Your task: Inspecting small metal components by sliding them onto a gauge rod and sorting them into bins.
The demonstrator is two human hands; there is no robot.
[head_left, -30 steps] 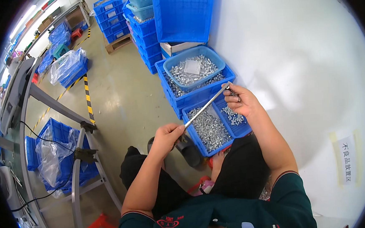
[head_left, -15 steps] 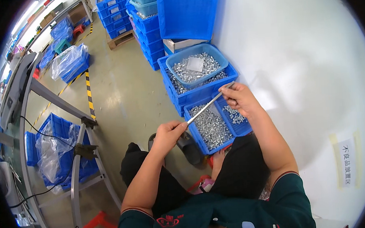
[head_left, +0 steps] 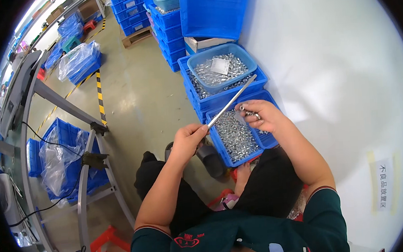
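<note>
A pale, smooth floor [head_left: 135, 102] meets a plain white wall [head_left: 334, 34] on the right. The left hand [head_left: 187, 143] pinches the lower end of a thin, straight silver metal rod [head_left: 232, 102], which slants up and away, its far end free. The right hand [head_left: 264, 115], near the rod, has its fingers curled around several small shiny metal pieces [head_left: 251, 114]. Below sits a blue plastic divided tray [head_left: 246, 161] of similar pieces; behind it, a light-blue plastic basket [head_left: 254, 66] holds more.
</note>
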